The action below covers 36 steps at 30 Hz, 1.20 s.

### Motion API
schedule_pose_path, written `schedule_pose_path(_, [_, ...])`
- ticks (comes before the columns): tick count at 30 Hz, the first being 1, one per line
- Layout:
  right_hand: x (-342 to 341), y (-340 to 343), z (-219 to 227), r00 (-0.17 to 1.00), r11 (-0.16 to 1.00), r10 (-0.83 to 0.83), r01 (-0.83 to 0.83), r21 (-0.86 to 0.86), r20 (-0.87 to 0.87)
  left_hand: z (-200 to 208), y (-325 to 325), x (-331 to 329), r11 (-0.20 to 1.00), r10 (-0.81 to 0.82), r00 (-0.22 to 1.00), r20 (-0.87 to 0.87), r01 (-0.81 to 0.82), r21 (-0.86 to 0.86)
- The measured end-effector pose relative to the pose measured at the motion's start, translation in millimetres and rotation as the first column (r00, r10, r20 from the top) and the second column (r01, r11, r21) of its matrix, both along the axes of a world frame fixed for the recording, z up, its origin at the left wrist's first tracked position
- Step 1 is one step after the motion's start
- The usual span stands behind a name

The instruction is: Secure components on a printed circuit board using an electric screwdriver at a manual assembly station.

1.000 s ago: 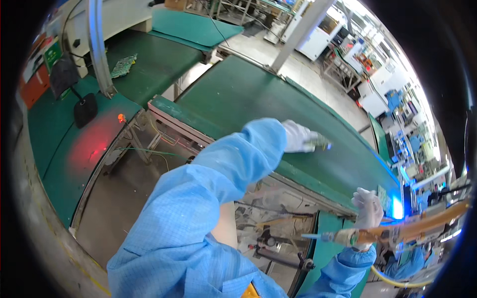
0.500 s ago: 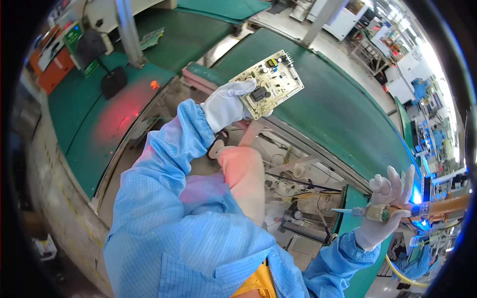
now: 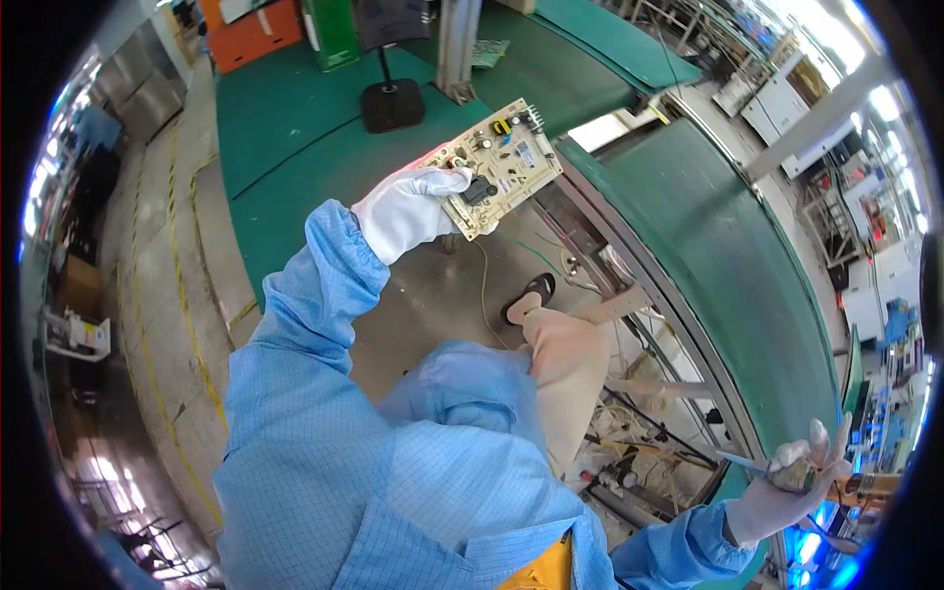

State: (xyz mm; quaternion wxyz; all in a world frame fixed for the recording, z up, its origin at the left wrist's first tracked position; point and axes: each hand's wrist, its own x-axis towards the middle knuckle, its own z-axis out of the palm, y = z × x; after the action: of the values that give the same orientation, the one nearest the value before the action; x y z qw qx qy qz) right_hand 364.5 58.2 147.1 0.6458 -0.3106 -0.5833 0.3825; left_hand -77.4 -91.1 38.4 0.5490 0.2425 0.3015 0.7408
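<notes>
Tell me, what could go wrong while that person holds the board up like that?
The left hand grips the circuit board only by one edge, out over the floor, so it could slip and drop. The right hand holds a thin pointed tool far off to the side, probably out of the person's gaze; its tip might catch the nearby cables.
</notes>
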Motion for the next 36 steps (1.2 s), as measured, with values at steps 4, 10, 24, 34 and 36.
schedule_pose_path(4, [-7.2, 6.8, 1.0, 0.996, 0.998, -0.061, 0.060, -0.013, -0.071, -0.9, -21.4, -26.9, 0.998, 0.051, 0.994, 0.092, -0.054, 0.027])
schedule_pose_path(10, [-14.0, 14.1, -0.2, 0.991, 0.997, -0.074, 0.070, -0.043, -0.108, -5.6, -31.0, -56.2, 0.991, 0.105, 0.981, 0.165, -0.118, 0.071])
schedule_pose_path(24, [-24.0, 14.2, 1.9, 0.976, 0.981, -0.188, 0.182, -0.064, -0.106, -8.6, -40.6, -70.1, 0.956, 0.275, 0.939, 0.208, -0.290, 0.050])
schedule_pose_path(34, [-20.5, 20.2, -0.5, 0.947, 0.956, -0.287, 0.274, -0.103, -0.142, -2.3, -47.6, -76.3, 0.836, 0.485, 0.813, 0.322, -0.539, 0.101])
schedule_pose_path(36, [-15.4, 21.3, -0.7, 0.977, 0.981, -0.191, 0.185, -0.065, -0.099, -2.0, -43.6, -74.9, 0.803, 0.536, 0.790, 0.298, -0.586, 0.109])
